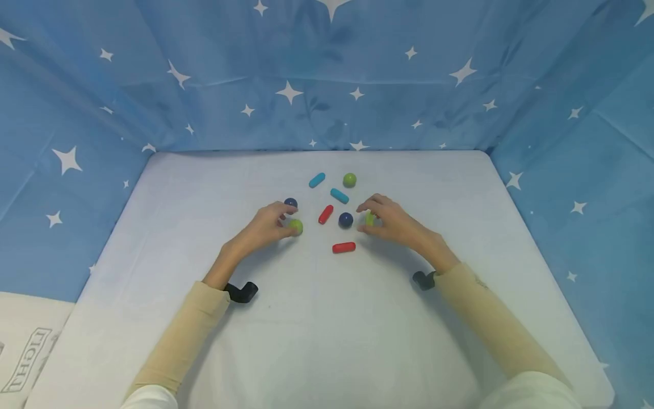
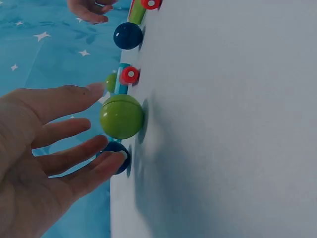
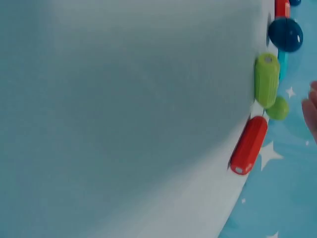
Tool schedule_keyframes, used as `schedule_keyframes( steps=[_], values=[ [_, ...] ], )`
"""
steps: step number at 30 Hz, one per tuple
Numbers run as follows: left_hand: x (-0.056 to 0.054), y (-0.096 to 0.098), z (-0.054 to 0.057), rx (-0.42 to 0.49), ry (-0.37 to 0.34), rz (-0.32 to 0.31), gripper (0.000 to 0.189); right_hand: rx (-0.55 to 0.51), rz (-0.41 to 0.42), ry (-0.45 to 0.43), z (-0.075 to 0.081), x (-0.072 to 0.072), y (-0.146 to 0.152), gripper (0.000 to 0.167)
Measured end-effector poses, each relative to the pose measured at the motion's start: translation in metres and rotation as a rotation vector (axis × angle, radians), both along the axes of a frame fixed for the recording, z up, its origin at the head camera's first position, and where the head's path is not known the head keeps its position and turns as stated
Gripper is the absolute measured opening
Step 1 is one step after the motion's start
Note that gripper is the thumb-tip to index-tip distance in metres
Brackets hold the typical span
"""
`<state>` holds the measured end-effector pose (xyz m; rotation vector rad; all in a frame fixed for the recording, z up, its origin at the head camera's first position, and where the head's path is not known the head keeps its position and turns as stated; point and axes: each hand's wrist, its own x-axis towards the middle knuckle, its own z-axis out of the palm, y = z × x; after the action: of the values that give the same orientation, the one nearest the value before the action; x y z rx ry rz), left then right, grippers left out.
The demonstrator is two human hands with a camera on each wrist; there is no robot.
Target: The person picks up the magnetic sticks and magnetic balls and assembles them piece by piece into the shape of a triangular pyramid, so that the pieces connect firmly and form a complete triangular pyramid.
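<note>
My left hand (image 1: 267,223) hovers with spread fingers by a green ball (image 1: 296,227) and a dark blue ball (image 1: 290,203). In the left wrist view the thumb of the left hand (image 2: 54,144) is beside the green ball (image 2: 121,117), and fingertips partly cover the blue ball (image 2: 119,157). Across the table, my right hand (image 1: 390,220) arches over a short green stick (image 1: 370,218), thumb and fingers apart on either side of it. The right wrist view shows the green stick (image 3: 267,82) lying on the table; only some fingertips (image 3: 311,111) show at its right edge.
Between the hands lie a second dark blue ball (image 1: 346,220), a red stick (image 1: 326,215) and another red stick (image 1: 344,247). Farther back are two light blue sticks (image 1: 339,196) and a green ball (image 1: 349,180). A star-patterned blue curtain (image 1: 327,74) borders the white table (image 1: 317,329).
</note>
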<state>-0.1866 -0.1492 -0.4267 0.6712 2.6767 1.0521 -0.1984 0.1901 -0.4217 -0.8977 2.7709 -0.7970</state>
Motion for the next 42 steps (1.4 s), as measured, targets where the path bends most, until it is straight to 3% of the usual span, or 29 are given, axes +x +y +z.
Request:
schedule_keyframes(
  steps=[11,17,26,42],
  values=[
    [0.002,0.006,-0.012,-0.027,0.006,0.005,0.041,0.043,0.095,-0.145,-0.008,0.015,-0.021,0.035],
    [0.003,0.010,-0.015,-0.021,0.031,0.026,0.036,0.089,0.155,-0.132,-0.009,0.020,-0.032,0.039],
    [0.003,0.016,-0.019,-0.027,0.031,0.046,0.033,0.186,0.174,-0.101,-0.014,0.023,-0.041,0.039],
    [0.006,0.023,-0.021,-0.015,0.034,0.066,0.034,0.108,0.213,-0.035,-0.011,0.014,-0.056,0.029]
  ],
)
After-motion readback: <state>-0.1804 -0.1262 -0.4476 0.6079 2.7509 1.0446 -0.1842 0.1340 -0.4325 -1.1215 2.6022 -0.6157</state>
